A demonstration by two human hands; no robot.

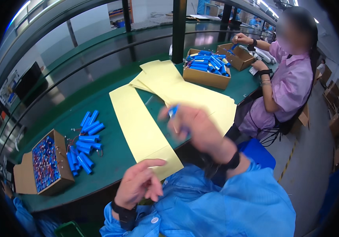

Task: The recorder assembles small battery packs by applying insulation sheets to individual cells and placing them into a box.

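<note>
- Blue-sleeved right hand [197, 124], nearest lens, just off frame centre: fingers curled, motion-blurred. Small blue-and-white patch [173, 111] at fingertips; can't tell if it's pinched.
- Left hand [138, 183], toward 7 o'clock: upper finger stretched over near end of yellow strip [138, 125], lower fingers loosely bent, gap between. Can't tell if it grips the edge.
- Strip: long, flat, matte, paper-like, crease across near end. Runs from about 11 o'clock down to 6, left of the right hand.
- Pile of yellow sheets [201, 98], 1 o'clock: overlapping, fanned out.
- Loose blue cylinders [84, 144], between 8 and 9 o'clock: smooth wrap, some thin wires.
- Carton [62, 162], 8 o'clock: brown cardboard, flap out, packed with blue cylinders and wiring.
- Another carton [207, 79], 1 o'clock: heaped with blue cylinders.
- Surface: smooth green bench [98, 91].
- Room: co-worker [286, 75] in pink shirt at 2 o'clock, hands by small open box [240, 59]. Blue bin [258, 153], 4 o'clock. Grey floor [306, 158] with striped line.
</note>
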